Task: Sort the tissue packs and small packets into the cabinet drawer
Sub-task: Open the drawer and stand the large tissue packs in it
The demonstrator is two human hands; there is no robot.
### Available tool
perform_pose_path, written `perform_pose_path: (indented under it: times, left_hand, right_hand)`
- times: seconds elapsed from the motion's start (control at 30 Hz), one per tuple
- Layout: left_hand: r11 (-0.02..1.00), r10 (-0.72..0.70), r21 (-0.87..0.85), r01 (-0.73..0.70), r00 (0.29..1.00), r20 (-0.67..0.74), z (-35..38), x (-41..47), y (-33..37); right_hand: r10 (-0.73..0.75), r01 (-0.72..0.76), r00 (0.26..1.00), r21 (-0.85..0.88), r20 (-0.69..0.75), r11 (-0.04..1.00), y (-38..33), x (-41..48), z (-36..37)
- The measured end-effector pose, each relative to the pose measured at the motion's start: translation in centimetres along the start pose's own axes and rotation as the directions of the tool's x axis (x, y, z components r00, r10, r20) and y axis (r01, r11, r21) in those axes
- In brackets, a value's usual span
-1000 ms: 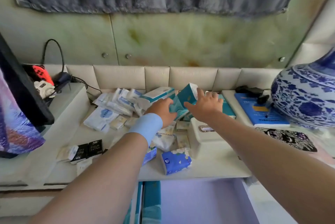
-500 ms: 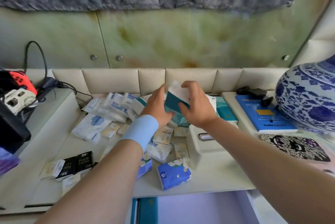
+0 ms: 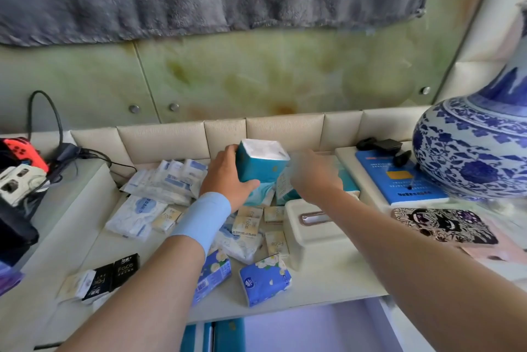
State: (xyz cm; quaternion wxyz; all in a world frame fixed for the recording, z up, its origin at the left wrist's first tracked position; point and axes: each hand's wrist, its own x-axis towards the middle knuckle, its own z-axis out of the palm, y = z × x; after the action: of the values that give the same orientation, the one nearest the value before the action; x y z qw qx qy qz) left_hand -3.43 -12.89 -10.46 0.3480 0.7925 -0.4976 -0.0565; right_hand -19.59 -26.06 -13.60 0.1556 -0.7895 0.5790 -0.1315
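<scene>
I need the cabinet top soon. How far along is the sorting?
Early. A few teal packs stand in the drawer. The left hand holds a teal tissue pack; the blurred right hand reaches beside it. Blue packs and small packets remain.

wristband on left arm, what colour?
Light blue wristband, plain, seen in the head view.

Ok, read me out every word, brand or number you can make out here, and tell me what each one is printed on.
"Face": black small packet at the counter's front left.
"Face": cream small packet beside the left wrist.
"Face": cream small packet further left, faint.
Blue booklet: print too small to read.
Blue floral tissue pack: logo unreadable.
Teal tissue pack in the left hand: no legible text.
</scene>
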Motion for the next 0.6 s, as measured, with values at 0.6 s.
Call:
perform_pose_path:
  times: [0.6]
  left_hand:
    - [0.967, -0.147, -0.199, 0.160, 0.986, 0.074, -5.9, -11.1, 0.0]
  right_hand:
    - [0.045, 0.048, 0.985, 0.517, -0.166, 0.855, -2.3, -11.4, -5.7]
